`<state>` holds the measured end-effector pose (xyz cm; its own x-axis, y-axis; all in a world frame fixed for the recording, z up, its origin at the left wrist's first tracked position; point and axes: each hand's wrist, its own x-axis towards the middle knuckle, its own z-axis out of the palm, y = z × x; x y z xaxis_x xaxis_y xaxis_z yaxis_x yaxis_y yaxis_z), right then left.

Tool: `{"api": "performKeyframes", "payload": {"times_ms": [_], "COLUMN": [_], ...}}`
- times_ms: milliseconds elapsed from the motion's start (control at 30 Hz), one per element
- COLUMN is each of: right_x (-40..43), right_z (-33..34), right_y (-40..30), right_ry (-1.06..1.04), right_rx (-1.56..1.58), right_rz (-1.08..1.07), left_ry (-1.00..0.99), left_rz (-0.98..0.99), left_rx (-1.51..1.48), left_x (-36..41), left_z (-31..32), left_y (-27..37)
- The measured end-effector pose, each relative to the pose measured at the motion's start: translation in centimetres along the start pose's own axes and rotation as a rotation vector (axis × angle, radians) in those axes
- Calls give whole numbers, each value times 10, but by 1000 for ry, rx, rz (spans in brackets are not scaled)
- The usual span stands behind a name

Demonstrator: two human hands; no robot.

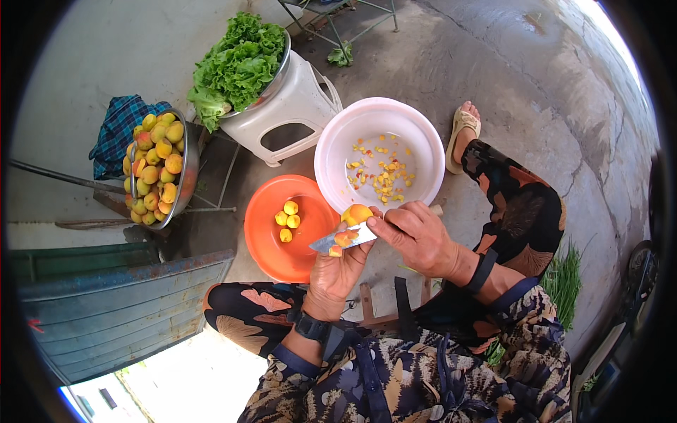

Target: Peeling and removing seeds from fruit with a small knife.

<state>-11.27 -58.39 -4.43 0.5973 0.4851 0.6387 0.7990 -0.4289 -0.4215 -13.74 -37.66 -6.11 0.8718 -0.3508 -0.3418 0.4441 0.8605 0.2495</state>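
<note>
My left hand (336,275) holds a yellow-orange peach (356,213) above the gap between two basins. A knife (365,233) is in my right hand (423,238), its blade across the near side of the fruit and pointing left. Several pieces of peel (345,238) cling to the blade; its handle is mostly hidden by my fingers. Just beyond my hands stands a white-pink basin (330,158) with many small yellow and red peel scraps (389,180) on its bottom. An orange basin (264,254) to the left contains several peeled-looking yellow peaches (291,207).
A metal bowl (191,169) heaped with peaches (158,164) stands at left, near a plaid cloth (124,132). Green lettuce (240,66) fills another bowl on a white plastic stool (285,119). A rusty metal panel (127,306) is lower left. Green stalks (563,280) lie at right.
</note>
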Motion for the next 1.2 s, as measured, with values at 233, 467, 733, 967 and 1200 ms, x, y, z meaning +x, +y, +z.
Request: {"api": "performKeyframes", "payload": {"times_ms": [233, 467, 733, 967, 1200], "right_x": [0, -5, 3, -9, 4], "right_z": [-2, 1, 1, 5, -2], "right_y": [3, 13, -2, 16, -3], "right_ry": [1, 120, 10, 73, 17], "right_rx": [-35, 6, 13, -33, 25], "right_rz": [57, 261, 28, 215, 64], "left_ry": [12, 47, 25, 39, -29], "left_rz": [39, 82, 130, 123, 133], "left_rx": [52, 209, 316, 275, 302], "left_x": [1, 0, 3, 5, 3], "left_z": [5, 19, 8, 18, 16], "left_y": [6, 10, 2, 4, 6]}}
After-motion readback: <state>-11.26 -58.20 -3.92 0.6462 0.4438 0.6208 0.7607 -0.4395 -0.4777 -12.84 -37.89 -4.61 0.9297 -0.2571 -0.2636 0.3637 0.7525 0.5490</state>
